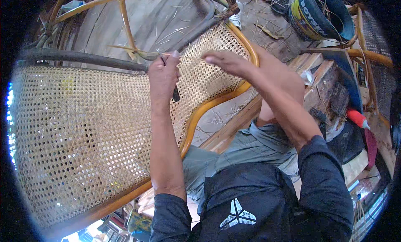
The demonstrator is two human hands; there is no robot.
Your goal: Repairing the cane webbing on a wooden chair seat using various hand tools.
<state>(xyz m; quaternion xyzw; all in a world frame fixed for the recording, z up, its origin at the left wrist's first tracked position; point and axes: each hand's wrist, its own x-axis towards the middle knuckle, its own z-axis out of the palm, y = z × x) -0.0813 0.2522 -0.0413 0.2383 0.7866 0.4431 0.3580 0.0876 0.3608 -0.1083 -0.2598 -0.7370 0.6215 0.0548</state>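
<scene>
A woven cane panel (pixel 96 117) in an orange-brown rattan frame (pixel 193 121) stretches across my lap and to the left. My left hand (pixel 162 81) is a fist above the weave, thumb upward, closed round a dark-handled tool (pixel 176 94); the black handle sticks out below the fingers, its working end mostly hidden. To its right, my right hand (pixel 225 61) hovers over the narrower section of the panel, fingertips together and slightly blurred. Thin pale cane strands (pixel 191 60) run between the two hands, seemingly pinched in the right fingertips.
A dark rattan pole (pixel 87 59) borders the panel's far side. Beyond it are curved rattan bars (pixel 125 23) and wooden planks littered with cane scraps. At right stand a dark bucket (pixel 315 17), stacked wood blocks (pixel 315 77) and a red bottle (pixel 356 117).
</scene>
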